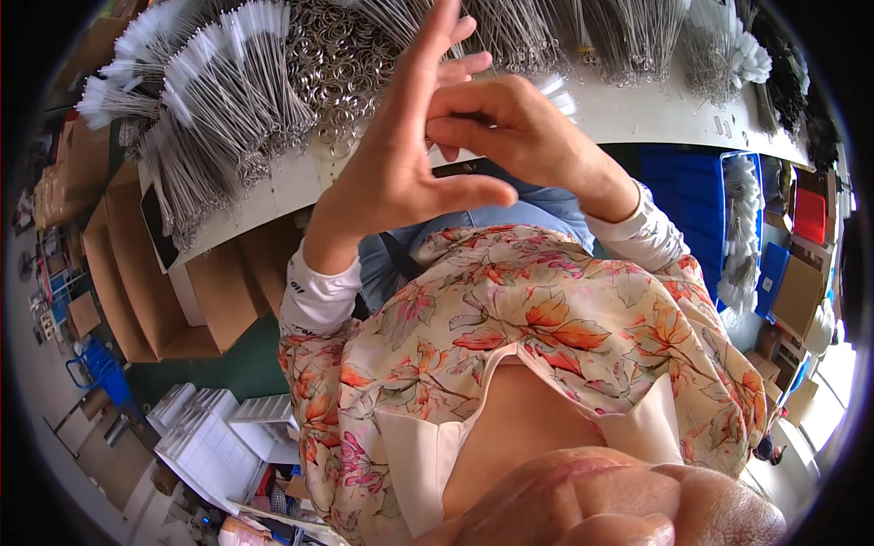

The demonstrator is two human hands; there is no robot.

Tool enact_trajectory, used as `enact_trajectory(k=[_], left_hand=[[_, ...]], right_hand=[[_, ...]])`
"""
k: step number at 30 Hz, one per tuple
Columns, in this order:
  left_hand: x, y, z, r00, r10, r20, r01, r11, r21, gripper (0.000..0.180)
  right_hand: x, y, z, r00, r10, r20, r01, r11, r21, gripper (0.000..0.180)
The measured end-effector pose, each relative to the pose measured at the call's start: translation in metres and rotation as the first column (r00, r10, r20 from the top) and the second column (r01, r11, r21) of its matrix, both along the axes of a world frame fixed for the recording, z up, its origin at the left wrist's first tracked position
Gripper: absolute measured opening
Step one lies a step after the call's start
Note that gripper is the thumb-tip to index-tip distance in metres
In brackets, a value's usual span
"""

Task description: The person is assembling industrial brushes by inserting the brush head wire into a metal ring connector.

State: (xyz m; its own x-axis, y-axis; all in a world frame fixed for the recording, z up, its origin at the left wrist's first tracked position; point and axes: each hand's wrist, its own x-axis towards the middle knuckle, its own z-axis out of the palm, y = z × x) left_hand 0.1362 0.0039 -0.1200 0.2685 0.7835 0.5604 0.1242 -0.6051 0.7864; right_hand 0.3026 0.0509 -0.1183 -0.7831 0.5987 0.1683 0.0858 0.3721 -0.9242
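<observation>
My left hand (399,159) is raised over the table's near edge, its fingers stretched and its thumb held apart. Against its fingers, my right hand (533,132) is closed, with thumb and forefinger bent together. Whatever the right hand pinches, if anything, is hidden or too small to make out. Beyond the hands lies a heap of shiny metal rings (332,59). Bundles of thin wire brushes (228,77) with white bristle ends are piled left of the rings, and more wire-handled brushes (628,36) lie to the right.
The white table (628,114) curves across the top. Dark bristles (794,77) sit at its right end. Below right stands a blue crate (678,191) beside white bristle bundles (742,232). Open cardboard boxes (223,300) stand below left, with white plastic drawers (205,446) farther off.
</observation>
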Motion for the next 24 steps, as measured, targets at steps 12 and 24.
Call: enact_trajectory(k=[12, 24], left_hand=[[-0.003, -0.024, -0.001, 0.997, 0.079, -0.007, -0.077, 0.983, 0.168, 0.025], [-0.011, -0.042, -0.089, 0.656, 0.548, -0.52, -0.65, 0.759, -0.02, 0.02]], right_hand=[[0.024, -0.007, 0.017, 0.975, 0.21, -0.072, -0.205, 0.728, -0.654, 0.022], [0.166, 0.023, -0.06, 0.522, -0.662, 0.538, 0.034, 0.646, 0.763, 0.011]])
